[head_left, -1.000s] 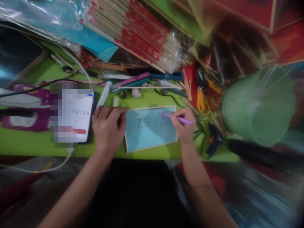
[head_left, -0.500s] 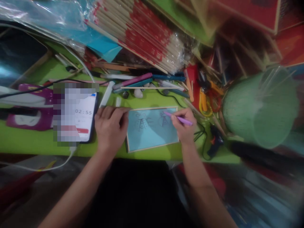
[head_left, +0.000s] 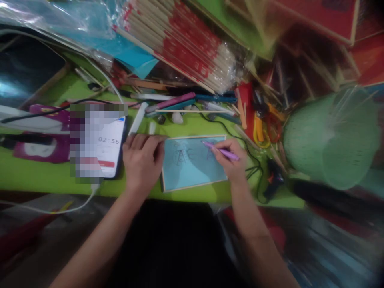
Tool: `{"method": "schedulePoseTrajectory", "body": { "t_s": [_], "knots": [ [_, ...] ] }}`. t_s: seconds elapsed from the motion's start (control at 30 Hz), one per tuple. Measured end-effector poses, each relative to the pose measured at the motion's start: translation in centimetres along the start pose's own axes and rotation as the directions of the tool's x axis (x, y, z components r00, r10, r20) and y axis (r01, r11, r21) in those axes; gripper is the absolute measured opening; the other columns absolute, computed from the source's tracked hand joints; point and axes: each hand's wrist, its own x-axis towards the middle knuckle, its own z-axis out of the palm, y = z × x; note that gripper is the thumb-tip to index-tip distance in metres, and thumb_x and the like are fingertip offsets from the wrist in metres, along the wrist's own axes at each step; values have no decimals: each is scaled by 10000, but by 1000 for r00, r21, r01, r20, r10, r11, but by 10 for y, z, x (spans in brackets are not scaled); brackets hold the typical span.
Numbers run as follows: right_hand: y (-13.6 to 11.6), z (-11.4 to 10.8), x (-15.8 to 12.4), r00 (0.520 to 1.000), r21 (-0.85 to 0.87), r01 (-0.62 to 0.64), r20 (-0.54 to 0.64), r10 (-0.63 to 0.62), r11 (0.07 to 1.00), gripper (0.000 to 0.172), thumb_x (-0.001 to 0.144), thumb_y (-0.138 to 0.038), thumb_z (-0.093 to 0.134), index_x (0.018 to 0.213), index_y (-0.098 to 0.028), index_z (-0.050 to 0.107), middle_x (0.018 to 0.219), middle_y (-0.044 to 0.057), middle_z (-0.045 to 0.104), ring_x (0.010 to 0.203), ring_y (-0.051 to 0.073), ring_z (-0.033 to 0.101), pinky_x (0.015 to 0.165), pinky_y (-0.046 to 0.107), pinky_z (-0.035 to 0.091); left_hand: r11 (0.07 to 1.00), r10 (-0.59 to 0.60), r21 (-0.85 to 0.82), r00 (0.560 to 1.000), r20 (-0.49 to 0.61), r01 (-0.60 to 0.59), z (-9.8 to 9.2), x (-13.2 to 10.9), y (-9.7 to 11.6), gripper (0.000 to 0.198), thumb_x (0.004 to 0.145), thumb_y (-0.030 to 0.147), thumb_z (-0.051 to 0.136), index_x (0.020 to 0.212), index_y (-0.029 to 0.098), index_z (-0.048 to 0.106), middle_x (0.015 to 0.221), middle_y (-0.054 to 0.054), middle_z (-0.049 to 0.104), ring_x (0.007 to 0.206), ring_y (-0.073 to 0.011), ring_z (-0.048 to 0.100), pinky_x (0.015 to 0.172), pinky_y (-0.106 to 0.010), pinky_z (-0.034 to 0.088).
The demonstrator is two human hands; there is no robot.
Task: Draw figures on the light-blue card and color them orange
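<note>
A small light-blue board (head_left: 195, 170) with a pale wooden frame lies on the green table, carrying dark line drawings on its upper half. My right hand (head_left: 231, 158) rests over its right edge, fingers closed round a purple pen (head_left: 226, 153). The pen's tip is at the upper part of the board, near the right-hand drawing, which my fingers partly cover. My left hand (head_left: 144, 156) lies on the table against the board's left edge, fingers loosely bent and holding nothing I can see. A phone (head_left: 111, 148) showing 02:56 lies just left of it.
Behind the board lie several pens and markers (head_left: 177, 100), sticks and small stones. Scissors with orange-yellow handles (head_left: 260, 132) and a dark glue gun (head_left: 274, 178) lie to the right, beside a green bucket (head_left: 303, 140). Bundled red-and-cream sticks (head_left: 183, 44) fill the back. Cables cross the table.
My right hand has turned slightly, and the pen tip has shifted left across the upper board. The phone's timer went from 02:55 to 02:56. My left hand stays in place; the view shifted slightly.
</note>
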Motion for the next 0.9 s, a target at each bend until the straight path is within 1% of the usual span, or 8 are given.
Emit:
{"method": "schedulePoseTrajectory", "body": {
  "t_s": [0.1, 0.17, 0.27, 0.33, 0.4, 0.57, 0.7, 0.9],
  "knots": [
    [-1, 0, 0, 1000, 1, -1, 6, 1, 1000, 75, 894, -292, 778, 896, -243, 721, 770, -19, 715, 705, 148, 647, 642, 304, 501, 1000, 3, 11, 1000, 0, -3, 0, 0, 0, 238, 1043, 318, 511, 1054, 298, 748, 880, -57, 707, 922, -288, 653, 917, -478, 482],
    [-2, 0, 0, 1000, 43, -11, -18, 11, 999, 82, 891, -290, 777, 886, -240, 711, 750, -27, 700, 681, 139, 639, 618, 294, 498, 1000, 12, 14, 1000, 0, -12, 0, 0, 0, 239, 1045, 317, 512, 1058, 294, 749, 879, -59, 707, 911, -288, 652, 913, -479, 487],
    [-3, 0, 1, 991, 125, -25, -127, 41, 992, 96, 892, -282, 758, 868, -234, 679, 734, -40, 685, 643, 125, 633, 590, 281, 503, 1000, 16, 16, 1000, -1, -16, 0, 0, -1, 236, 1046, 319, 517, 1071, 294, 750, 888, -63, 708, 921, -290, 652, 911, -479, 488],
    [-2, 0, 1, 978, 147, -37, -199, 66, 988, 109, 894, -284, 744, 856, -230, 657, 729, -44, 675, 635, 123, 633, 587, 280, 509, 1000, 12, 18, 1000, -1, -12, 0, 0, -1, 233, 1048, 321, 518, 1072, 299, 748, 894, -62, 710, 929, -289, 655, 908, -476, 488],
    [-1, 0, 1, 970, 136, -51, -228, 81, 989, 125, 890, -298, 738, 845, -229, 644, 723, -45, 662, 633, 124, 625, 582, 280, 505, 1000, 18, 19, 1000, 1, -18, 1, -1, -2, 229, 1051, 319, 516, 1069, 301, 744, 897, -57, 716, 921, -282, 658, 926, -480, 490],
    [0, -1, 1, 976, 78, -59, -207, 75, 995, 146, 878, -305, 725, 803, -232, 623, 687, -52, 623, 610, 119, 592, 563, 274, 482, 1000, 24, 15, 1000, 3, -24, 1, 0, -2, 207, 1046, 313, 525, 1061, 314, 731, 903, -43, 728, 929, -278, 664, 961, -496, 497],
    [-1, -1, 1, 981, 78, -59, -178, 72, 995, 142, 879, -291, 720, 799, -235, 617, 668, -58, 603, 611, 120, 585, 565, 269, 473, 1000, 15, 1, 1000, 0, -15, 0, 0, -1, 205, 1042, 312, 528, 1059, 311, 733, 904, -50, 723, 934, -281, 663, 966, -501, 499],
    [-3, 0, 2, 983, 34, -63, -170, 68, 997, 124, 865, -268, 714, 802, -234, 612, 681, -57, 618, 608, 120, 580, 560, 269, 471, 1000, 19, 14, 1000, 8, -19, 0, 0, -1, 208, 1047, 322, 519, 1060, 318, 727, 900, -48, 723, 937, -285, 659, 965, -499, 495]
  ]
}}
